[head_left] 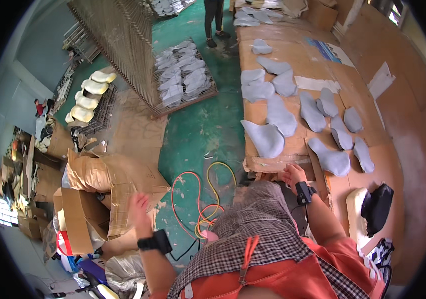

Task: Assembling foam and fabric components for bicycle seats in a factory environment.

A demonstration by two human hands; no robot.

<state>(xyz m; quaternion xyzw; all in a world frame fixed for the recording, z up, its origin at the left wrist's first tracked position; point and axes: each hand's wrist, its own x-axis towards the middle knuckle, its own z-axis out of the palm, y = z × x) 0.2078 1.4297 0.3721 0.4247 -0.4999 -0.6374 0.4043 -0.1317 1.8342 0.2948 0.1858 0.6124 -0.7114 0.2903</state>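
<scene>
Here, the right hand [294,175] is beside the near edge of a cardboard-covered bench [288,45], fingers loosely curled, with nothing visibly held; the left hand [139,207], blurred, is well out past the bench's left edge, its openness and any contents indeterminate. Good handling would probably mean supporting the nearest saddle-shaped pad [265,140] beneath its broad end, without denting its rim. That pad lies at the bench's near-left corner: matt grey, smooth, rounded at one end, tapering at the other.
</scene>
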